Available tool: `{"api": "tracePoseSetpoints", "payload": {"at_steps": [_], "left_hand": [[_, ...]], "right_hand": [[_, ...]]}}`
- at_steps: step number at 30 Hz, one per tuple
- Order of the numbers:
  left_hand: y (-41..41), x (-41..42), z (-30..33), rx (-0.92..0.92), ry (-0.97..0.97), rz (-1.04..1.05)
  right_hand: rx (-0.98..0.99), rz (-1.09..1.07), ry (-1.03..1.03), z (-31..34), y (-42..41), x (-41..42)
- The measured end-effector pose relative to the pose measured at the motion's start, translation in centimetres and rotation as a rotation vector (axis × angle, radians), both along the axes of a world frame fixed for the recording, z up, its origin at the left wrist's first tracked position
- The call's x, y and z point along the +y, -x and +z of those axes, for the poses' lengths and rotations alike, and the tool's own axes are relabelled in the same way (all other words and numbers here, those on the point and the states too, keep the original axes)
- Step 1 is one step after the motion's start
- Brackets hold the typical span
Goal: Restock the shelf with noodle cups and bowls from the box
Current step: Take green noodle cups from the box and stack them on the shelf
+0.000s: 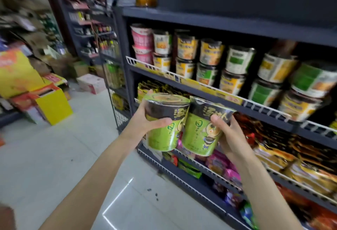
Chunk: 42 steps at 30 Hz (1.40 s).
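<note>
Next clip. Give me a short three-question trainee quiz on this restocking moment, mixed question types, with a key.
1. True or false: each hand holds one green noodle cup.
2. Multiple choice: the stacked noodle cups on the shelf stand (A) two high behind a white wire rail, (B) in one layer, (C) on the floor.
3. Fill in: the two held cups touch each other near their ____.

Key:
1. True: left hand grips the left green cup, right hand grips the right green cup.
2. A, behind the wire rail.
3. Rims, or upper sides.
</note>
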<state>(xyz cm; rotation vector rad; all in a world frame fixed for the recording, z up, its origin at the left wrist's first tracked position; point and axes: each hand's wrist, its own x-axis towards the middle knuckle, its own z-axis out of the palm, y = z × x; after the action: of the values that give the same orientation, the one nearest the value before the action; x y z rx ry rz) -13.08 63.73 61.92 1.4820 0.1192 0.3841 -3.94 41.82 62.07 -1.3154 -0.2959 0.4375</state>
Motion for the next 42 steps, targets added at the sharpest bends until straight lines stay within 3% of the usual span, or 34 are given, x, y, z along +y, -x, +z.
{"api": "tracePoseSetpoints", "payload": {"at_steps": [6, 13, 19, 24, 28, 37, 42], "left_hand": [[-5.6, 11.0, 8.1, -0.138, -0.158, 0.016], [-16.0, 20.3, 14.3, -0.347, -0.337, 0.353], [-25.2, 27.6, 19.9, -0.524, -0.428, 0.546], [-33.7, 32.1, 23.1, -0.463, -0.559, 0.668], [-40.7, 35.2, 24.2, -0.422, -0.522, 0.605], [-50.5, 40.4, 24.9, -0.218, -0.606, 0.464], [-53.9, 40.9, 25.2, -0.184, -0.635, 0.371]], "right_hand": [[-0.31, 0.005, 0.099, 7.6, -6.6, 9.5], [-0.666, -0.141, 0.001, 15.8, -15.2, 18.8], [-0.827, -0.281, -0.09, 21.8, -24.5, 26.7], [-0.885, -0.411, 0.019, 25.7, -30.9, 32.3], [-0.882, -0.476, 0.079, 27.6, -35.3, 35.6], [-0.719, -0.636, -0.168, 32.1, -42.1, 43.8], [-0.722, -0.748, -0.119, 33.5, -45.1, 48.7]]}}
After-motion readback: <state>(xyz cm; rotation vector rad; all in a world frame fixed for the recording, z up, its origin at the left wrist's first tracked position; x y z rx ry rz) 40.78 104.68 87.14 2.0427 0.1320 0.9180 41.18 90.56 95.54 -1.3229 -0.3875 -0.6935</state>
